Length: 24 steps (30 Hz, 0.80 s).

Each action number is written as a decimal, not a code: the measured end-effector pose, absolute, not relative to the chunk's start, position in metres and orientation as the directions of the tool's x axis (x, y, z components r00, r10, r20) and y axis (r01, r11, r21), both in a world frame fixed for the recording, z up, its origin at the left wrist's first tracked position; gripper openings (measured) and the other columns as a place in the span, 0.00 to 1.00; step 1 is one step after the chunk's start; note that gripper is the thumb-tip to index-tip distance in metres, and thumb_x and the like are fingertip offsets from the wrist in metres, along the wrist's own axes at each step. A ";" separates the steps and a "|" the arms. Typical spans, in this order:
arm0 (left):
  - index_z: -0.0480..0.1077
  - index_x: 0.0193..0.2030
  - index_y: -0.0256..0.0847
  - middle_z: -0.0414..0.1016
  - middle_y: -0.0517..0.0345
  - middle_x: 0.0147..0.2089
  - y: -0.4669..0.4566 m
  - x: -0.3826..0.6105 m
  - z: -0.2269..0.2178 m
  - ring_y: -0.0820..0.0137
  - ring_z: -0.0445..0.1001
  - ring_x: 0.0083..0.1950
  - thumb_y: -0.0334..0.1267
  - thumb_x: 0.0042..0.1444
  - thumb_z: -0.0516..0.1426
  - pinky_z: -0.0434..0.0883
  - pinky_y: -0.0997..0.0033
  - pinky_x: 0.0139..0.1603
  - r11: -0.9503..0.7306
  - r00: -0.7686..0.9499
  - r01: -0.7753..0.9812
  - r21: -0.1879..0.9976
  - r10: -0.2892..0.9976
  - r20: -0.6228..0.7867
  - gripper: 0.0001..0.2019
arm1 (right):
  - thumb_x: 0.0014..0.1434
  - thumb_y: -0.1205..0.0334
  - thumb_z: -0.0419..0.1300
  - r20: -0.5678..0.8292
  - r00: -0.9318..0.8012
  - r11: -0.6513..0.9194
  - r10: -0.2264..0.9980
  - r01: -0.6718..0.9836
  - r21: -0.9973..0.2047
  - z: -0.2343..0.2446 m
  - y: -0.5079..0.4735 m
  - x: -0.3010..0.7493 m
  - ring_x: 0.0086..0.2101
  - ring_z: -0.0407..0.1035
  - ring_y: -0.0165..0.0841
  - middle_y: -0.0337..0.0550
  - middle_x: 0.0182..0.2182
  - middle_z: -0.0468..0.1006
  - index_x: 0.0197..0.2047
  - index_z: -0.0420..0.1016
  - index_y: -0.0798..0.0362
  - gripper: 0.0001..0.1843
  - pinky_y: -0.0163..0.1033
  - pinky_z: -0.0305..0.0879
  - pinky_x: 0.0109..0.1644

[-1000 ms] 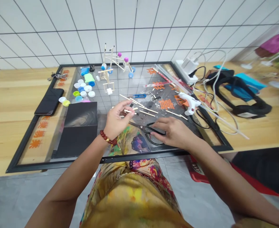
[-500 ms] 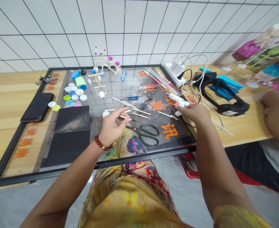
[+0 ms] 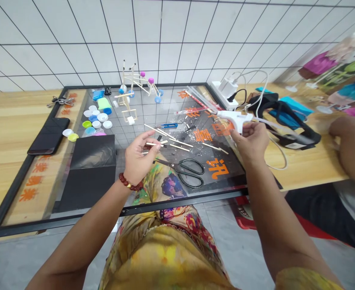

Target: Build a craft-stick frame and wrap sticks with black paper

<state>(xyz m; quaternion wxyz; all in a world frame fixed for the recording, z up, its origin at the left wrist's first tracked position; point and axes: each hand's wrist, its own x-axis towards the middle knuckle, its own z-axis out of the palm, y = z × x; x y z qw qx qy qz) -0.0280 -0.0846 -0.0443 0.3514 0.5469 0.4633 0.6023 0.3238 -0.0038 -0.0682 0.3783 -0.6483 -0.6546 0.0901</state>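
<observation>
My left hand (image 3: 141, 155) pinches a short thin wooden stick (image 3: 152, 144) with a dark tip between thumb and fingers, above the glass tabletop. In my right hand (image 3: 252, 141) is a white hot glue gun (image 3: 234, 117), its nozzle turned left and a clear glue stick (image 3: 275, 127) poking out behind. Dark-handled scissors (image 3: 183, 169) lie open just right of my left hand. Several loose sticks (image 3: 179, 148) and a blue thread snipper (image 3: 169, 125) lie between the hands. Farther back stands a small stick structure (image 3: 127, 102) with bottle caps on it.
Several bottle caps (image 3: 103, 117) and a black sheet (image 3: 87, 173) lie to the left, near a phone (image 3: 49, 136) and keys (image 3: 59, 101). At right are a power strip (image 3: 226, 94), cables and a black head strap (image 3: 286, 121). Another person's arm (image 3: 351, 149) rests at far right.
My right hand has lifted the glue gun off the table's right side, and its nozzle now points left. My left hand has shifted slightly left, still with the stick.
</observation>
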 end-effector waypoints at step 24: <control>0.74 0.50 0.40 0.81 0.58 0.34 -0.073 -0.038 -0.044 0.72 0.79 0.37 0.33 0.48 0.68 0.76 0.74 0.37 -0.418 -0.322 -0.059 0.906 0.867 0.379 0.21 | 0.49 0.43 0.66 0.369 0.294 -0.159 0.881 0.921 -0.354 -0.076 -0.007 0.306 0.33 0.67 0.39 0.43 0.33 0.72 0.42 0.66 0.50 0.24 0.43 0.61 0.36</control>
